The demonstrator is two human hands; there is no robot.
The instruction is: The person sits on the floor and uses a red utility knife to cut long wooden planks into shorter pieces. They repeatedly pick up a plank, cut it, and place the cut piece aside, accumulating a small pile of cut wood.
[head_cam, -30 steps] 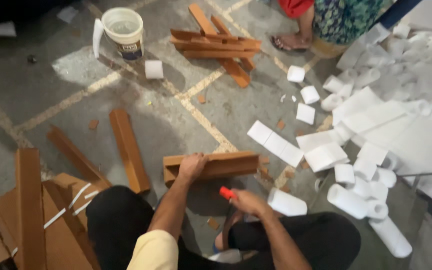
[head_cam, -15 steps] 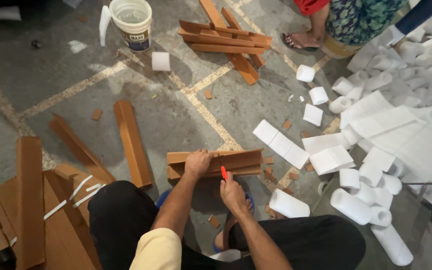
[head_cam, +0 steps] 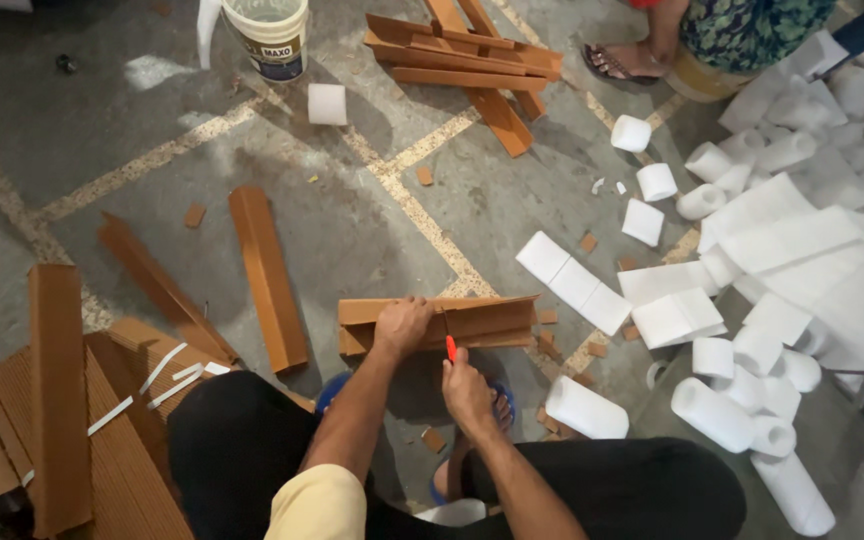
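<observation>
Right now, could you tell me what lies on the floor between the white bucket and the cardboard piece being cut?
In the head view, between the white bucket and the cardboard piece lie one white foam block and bare concrete floor.
</observation>
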